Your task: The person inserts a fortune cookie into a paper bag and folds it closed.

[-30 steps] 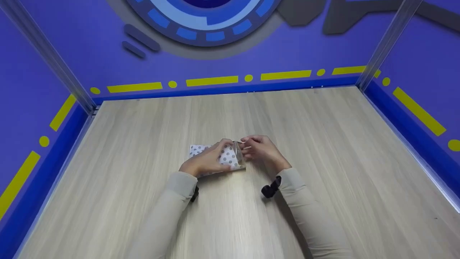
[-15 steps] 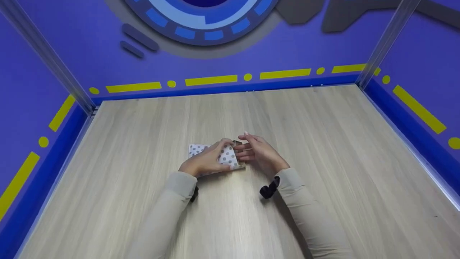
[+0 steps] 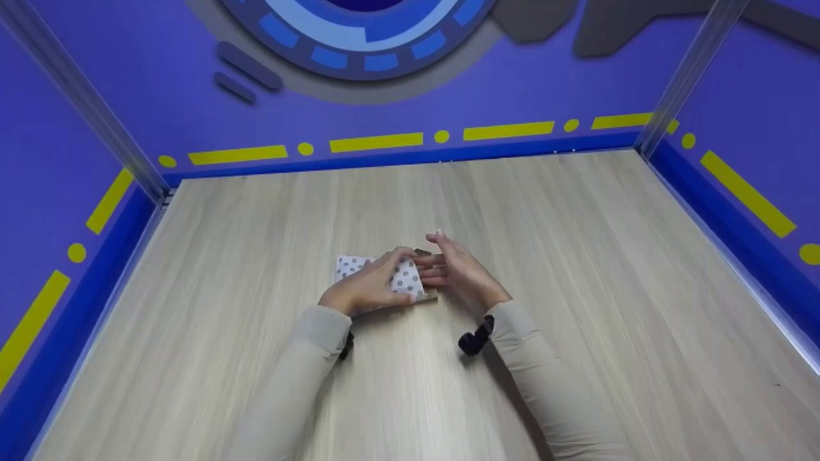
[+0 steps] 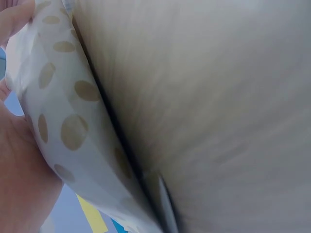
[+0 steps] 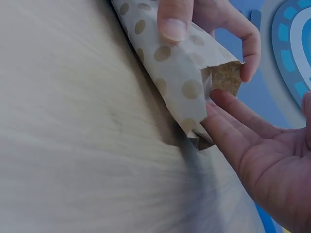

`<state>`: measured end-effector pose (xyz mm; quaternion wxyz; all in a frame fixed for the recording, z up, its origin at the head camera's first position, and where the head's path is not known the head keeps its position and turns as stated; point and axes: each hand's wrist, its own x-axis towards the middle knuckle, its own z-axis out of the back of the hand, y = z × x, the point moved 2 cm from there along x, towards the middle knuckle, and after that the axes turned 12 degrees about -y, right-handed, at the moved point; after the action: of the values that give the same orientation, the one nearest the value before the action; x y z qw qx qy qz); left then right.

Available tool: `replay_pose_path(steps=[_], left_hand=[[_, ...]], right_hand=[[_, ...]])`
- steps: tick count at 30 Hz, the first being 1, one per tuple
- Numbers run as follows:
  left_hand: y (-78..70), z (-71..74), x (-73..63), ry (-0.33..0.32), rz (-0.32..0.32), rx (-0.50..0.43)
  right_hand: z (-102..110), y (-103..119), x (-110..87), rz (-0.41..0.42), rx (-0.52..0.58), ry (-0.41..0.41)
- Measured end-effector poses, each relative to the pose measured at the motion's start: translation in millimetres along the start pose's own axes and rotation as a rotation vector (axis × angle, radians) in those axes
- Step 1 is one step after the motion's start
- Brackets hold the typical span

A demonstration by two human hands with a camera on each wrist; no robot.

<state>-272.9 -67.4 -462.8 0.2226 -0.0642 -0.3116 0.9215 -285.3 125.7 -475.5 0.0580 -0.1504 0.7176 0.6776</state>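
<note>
A white paper bag (image 3: pixel 405 279) with greyish-brown polka dots lies low over the table, its mouth facing right. My left hand (image 3: pixel 368 285) grips it across the top, thumb on the near side and fingers on the far side. In the right wrist view the bag's torn-looking edge stands open, with brown paper inside (image 5: pixel 226 77). My right hand (image 5: pixel 272 155) has its straight fingers reaching into that mouth, the fingertips hidden inside. Its thumb stands up, away from the paper. Dotted paper (image 4: pixel 53 97) fills the left side of the left wrist view.
A pale wood-grain table (image 3: pixel 544 224) spreads around the hands. Blue-purple panels (image 3: pixel 480 77) with yellow markings wall in its back and sides, with metal posts (image 3: pixel 695 77) at the back corners. Both wrists wear black camera mounts (image 3: pixel 475 338).
My right hand's fingers, curled at the bag's mouth a second ago, have straightened and slid left into it, and the thumb has lifted. My left hand keeps its grip in nearly the same spot.
</note>
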Motion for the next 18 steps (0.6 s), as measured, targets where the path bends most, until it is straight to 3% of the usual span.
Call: replay_pose_path(steps=[7, 18], left_hand=[[-2.7, 0.4, -0.4, -0.003, -0.032, 0.019], [-6.8, -1.3, -0.9, -0.024, -0.08, 0.06]], right_hand=[[-5.2, -1.6, 2.6, -0.066, 0.071, 0.003], [-19.3, -2.4, 4.3, -0.091, 0.235, 0.104]])
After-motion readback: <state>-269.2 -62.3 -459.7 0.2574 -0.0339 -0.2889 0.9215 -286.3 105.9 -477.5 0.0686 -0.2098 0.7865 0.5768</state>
